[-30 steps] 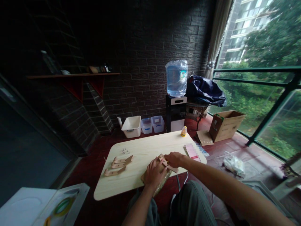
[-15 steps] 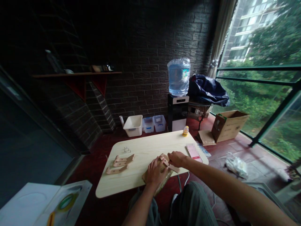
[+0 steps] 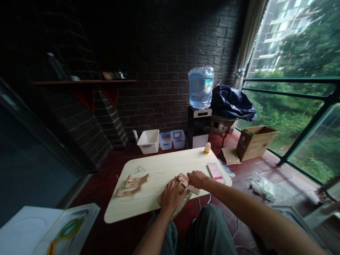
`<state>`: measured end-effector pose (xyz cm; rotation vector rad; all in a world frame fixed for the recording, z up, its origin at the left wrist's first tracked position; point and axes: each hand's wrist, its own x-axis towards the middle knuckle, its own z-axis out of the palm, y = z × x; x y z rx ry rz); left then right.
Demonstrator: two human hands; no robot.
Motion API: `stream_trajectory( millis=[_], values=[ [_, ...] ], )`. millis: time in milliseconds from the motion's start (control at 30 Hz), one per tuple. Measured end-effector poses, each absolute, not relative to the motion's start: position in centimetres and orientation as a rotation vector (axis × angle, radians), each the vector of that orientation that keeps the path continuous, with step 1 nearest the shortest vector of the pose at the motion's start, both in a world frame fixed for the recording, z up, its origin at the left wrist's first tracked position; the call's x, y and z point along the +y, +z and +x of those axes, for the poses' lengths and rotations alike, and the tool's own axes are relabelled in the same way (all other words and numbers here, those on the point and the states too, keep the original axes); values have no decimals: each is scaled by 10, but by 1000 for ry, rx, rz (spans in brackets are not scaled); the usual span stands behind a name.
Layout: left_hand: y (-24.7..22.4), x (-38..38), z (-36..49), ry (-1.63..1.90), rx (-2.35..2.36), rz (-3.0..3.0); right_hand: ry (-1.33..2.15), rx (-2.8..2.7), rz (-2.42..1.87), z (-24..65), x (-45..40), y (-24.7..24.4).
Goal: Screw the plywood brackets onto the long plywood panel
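Observation:
Near the table's front edge, my left hand point(image 3: 173, 194) lies with its fingers bent over a light wooden piece point(image 3: 183, 181), holding it down on a brown package point(image 3: 181, 207) in a shiny wrap. A second wooden strip point(image 3: 193, 190) sticks out to the right beneath my right hand. My right hand point(image 3: 197, 179) is closed in a fist against the top of the wooden piece. Whatever its fingers grip is hidden. Further left rest several bent wooden pieces point(image 3: 130, 191) with dark holes, and behind them small metal hooks point(image 3: 140, 168).
On the pale table point(image 3: 162, 167) are a yellow-capped bottle point(image 3: 207, 148) and a pink-screened phone point(image 3: 216, 172). An open white case point(image 3: 71, 230) with tape stands at lower left. Bins point(image 3: 148, 141), a water dispenser point(image 3: 199, 124) and a cardboard box point(image 3: 255, 141) are beyond the table.
The whole view has shifted slightly, moving the scene a little to the left. Both hands keep their places on the wooden piece, with barely any visible movement.

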<state>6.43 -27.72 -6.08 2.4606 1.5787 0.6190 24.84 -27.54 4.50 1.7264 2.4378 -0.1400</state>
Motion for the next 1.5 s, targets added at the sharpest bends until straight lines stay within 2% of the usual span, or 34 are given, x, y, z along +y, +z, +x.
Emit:
stream_trajectory(
  millis=[133,400,733,1067,1500],
  values=[
    [-65,-277,61,652,1562,2482,-164,2388,1763,255,-281,46],
    [-67,-276,61,633,1594,2460,7,2549,1473,240,-277,44],
    [-67,-274,62,644,1570,2466,-169,2405,1810,250,-280,36],
    [-71,-272,64,618,1588,2484,-9,2538,1527,240,-276,41],
    [-72,-271,65,614,1577,2483,-141,2474,1684,252,-275,30]
  ],
)
